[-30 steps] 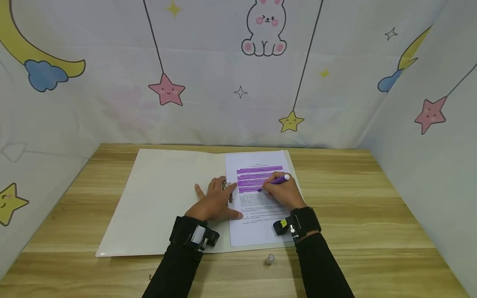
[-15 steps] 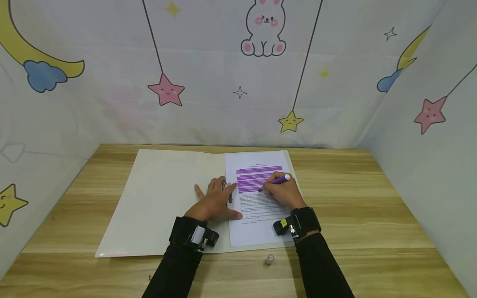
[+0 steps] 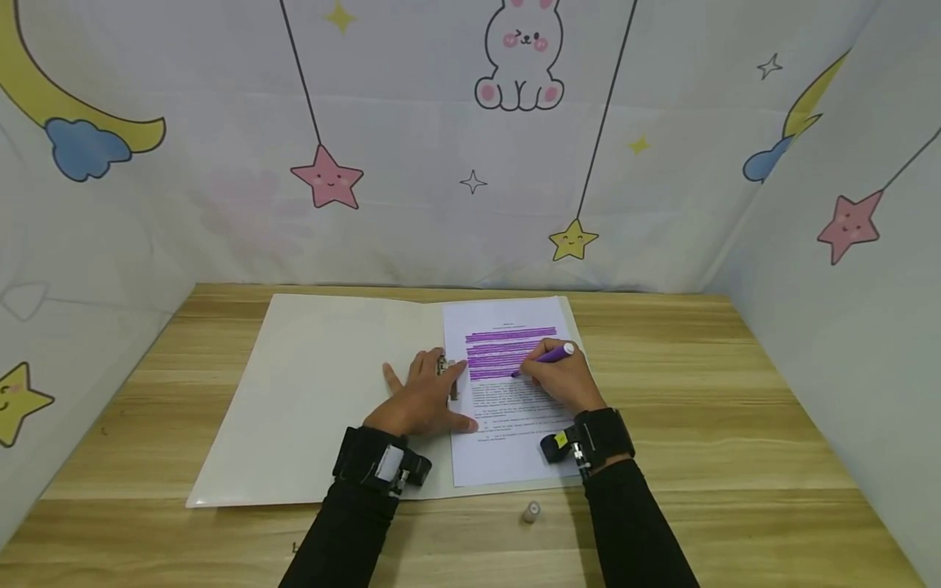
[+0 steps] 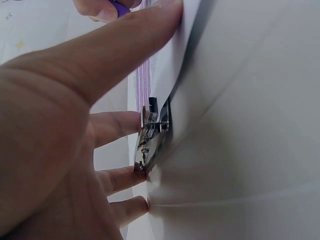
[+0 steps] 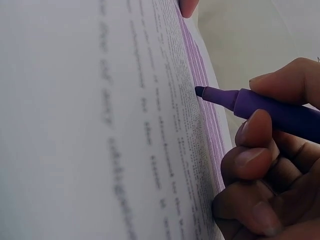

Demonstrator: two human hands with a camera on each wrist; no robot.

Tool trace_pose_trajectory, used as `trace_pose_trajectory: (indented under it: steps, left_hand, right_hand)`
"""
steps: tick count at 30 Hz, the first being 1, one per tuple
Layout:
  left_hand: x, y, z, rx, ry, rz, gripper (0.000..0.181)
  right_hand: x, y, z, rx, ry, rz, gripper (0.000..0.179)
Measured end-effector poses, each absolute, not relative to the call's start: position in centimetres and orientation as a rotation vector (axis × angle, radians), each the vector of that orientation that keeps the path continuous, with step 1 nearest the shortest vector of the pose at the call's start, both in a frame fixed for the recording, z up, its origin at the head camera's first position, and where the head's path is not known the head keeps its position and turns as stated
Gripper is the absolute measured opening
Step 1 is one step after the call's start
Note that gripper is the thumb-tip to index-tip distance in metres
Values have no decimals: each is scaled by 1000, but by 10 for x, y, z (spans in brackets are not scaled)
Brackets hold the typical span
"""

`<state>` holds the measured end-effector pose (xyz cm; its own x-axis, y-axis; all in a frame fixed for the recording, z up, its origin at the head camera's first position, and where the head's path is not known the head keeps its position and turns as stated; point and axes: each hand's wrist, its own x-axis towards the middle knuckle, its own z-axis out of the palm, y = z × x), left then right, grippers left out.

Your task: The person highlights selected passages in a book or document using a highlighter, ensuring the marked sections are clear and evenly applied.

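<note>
A printed sheet of paper (image 3: 507,457) lies on the right half of a spread-open white folder (image 3: 309,392). Purple strokes cover the upper lines of its text. My right hand (image 3: 564,380) pinches a purple highlighter (image 3: 555,354), whose dark tip meets the sheet just under the lowest purple band; the right wrist view shows the highlighter (image 5: 260,106) between thumb and curled fingers. My left hand (image 3: 422,400) is spread flat, its thumb on the sheet's left edge and its fingers over a metal clip (image 4: 152,130) at the folder's spine. The hand partly hides that clip.
A small greyish cap (image 3: 532,512) stands on the wooden table (image 3: 706,523), in front of the folder. White cloth walls (image 3: 412,237) printed with stars, moons and a rabbit enclose the table at the back and sides.
The highlighter tip has crept slightly to the right along the line, with my right hand. My left hand stays in place on the sheet and clip.
</note>
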<state>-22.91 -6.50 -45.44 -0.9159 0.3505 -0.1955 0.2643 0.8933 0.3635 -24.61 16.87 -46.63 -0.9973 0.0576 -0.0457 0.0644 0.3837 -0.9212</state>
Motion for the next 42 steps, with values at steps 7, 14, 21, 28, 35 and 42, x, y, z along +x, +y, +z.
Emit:
trace_pose_trajectory:
  steps: [7, 14, 21, 28, 35, 42]
  left_hand:
    - [-229, -65, -453, 464, 2803, 502, 96]
    - [-229, -65, -453, 467, 2801, 511, 96]
    - [-229, -65, -453, 468, 2802, 512, 96]
    - [-230, -64, -453, 461, 2799, 507, 96]
    - [-230, -65, -453, 461, 2803, 504, 96]
    - [-229, -64, -454, 465, 2808, 505, 96]
  right_hand:
    - [-246, 169, -466, 91, 2644, -1707, 11]
    - [-245, 171, -465, 118, 2657, -1683, 11]
    - [-246, 171, -465, 123, 2645, -1691, 11]
    - [-245, 172, -464, 156, 2639, -1677, 13]
    - [-245, 174, -464, 142, 2626, -1684, 14]
    - [-245, 175, -465, 152, 2649, -1685, 14]
